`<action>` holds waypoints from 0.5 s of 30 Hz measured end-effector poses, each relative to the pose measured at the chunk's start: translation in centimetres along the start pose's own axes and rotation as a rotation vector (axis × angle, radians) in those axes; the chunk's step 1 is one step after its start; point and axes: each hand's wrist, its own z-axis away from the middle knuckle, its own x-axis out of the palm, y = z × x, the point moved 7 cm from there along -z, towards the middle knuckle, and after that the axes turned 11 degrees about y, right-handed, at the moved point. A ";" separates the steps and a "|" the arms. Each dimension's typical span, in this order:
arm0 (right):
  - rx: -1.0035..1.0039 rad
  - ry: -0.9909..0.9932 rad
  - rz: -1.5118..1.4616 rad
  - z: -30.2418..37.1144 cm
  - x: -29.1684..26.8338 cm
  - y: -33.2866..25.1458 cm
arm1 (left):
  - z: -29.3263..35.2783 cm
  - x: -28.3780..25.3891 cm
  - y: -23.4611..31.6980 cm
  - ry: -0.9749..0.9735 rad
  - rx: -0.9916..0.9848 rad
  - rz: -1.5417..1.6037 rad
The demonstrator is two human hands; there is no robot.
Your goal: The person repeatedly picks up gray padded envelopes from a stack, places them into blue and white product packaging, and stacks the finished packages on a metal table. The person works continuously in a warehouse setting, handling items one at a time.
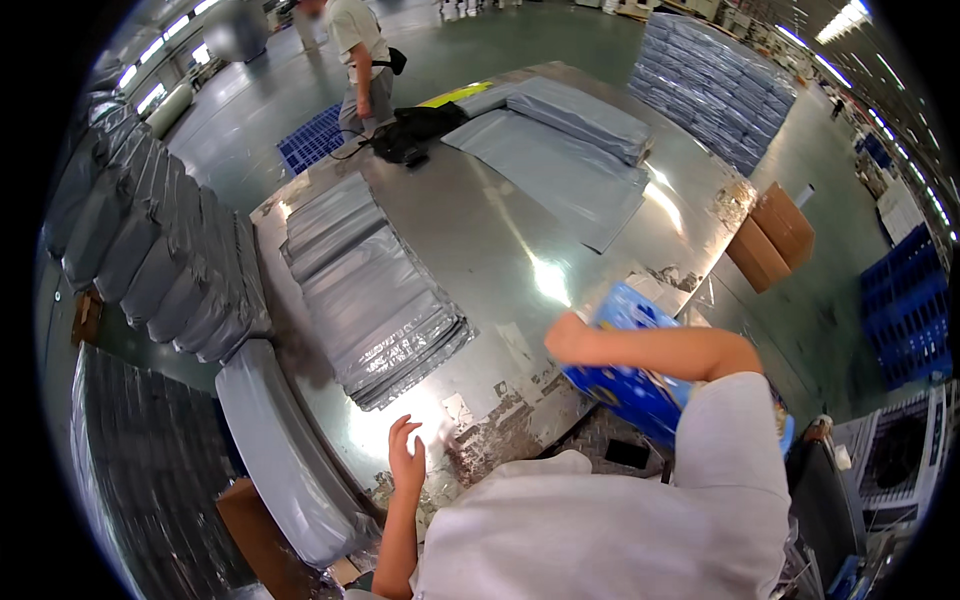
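Observation:
My left hand (407,452) hangs above the near edge of the metal table, fingers apart and holding nothing. It is just below a stack of flat grey plastic bags (370,300). My right arm reaches across a shiny blue printed package (640,400) at the table's near right edge. At that package's left side my right hand (568,338) is curled closed. Its fingers face away, so what they grip, if anything, is hidden.
The metal table (480,270) carries more grey plastic sheeting (560,160) and a black bag (415,135). Tall piles of grey packs (160,230) stand left. A cardboard box (772,238) adjoins the right edge. A person (358,60) stands beyond the table.

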 end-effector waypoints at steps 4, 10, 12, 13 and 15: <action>0.459 0.531 -0.359 -7.9 -10.0 11.7 | -2.1 5.4 0.2 -0.131 -0.018 0.003; 0.579 0.962 -1.160 -7.9 0.6 23.9 | -0.8 17.1 -7.1 -0.364 -0.360 0.257; 0.696 0.870 -1.095 -2.1 16.2 27.1 | -1.8 25.4 -5.7 -0.457 -0.309 0.371; 0.804 0.539 -1.330 -2.3 20.6 23.1 | -1.1 26.7 -7.4 -0.354 -0.288 0.344; 0.579 0.537 -2.442 -2.0 16.0 10.6 | 0.2 25.7 -8.4 -0.308 -0.211 -0.056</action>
